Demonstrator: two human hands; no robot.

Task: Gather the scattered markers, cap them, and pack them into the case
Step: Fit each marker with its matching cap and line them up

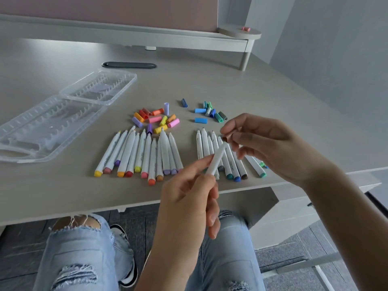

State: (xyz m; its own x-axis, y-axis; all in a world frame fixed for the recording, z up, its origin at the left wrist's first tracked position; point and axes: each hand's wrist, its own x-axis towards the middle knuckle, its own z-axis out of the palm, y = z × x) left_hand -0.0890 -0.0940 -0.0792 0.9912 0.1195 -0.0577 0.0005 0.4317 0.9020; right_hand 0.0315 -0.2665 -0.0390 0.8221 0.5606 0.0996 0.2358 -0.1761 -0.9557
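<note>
My left hand [190, 198] grips a white marker [217, 158] by its lower end, tip pointing up and right. My right hand [266, 141] pinches a small dark brown cap [225, 139] right at that marker's tip. On the desk lie two rows of uncapped white markers: a warm-coloured row [144, 156] at the centre and a cool-coloured row [228, 162] partly hidden behind my hands. Behind the rows sit loose caps: a warm pile [156, 119] and a blue-green pile [210, 112]. The clear plastic case [63, 114] lies open and empty at the left.
A dark flat oblong object [129, 65] rests further back on the desk. A raised shelf [239, 33] spans the back, with a small pink item [245, 29] on its round end. The desk's front edge [126, 206] runs just above my knees.
</note>
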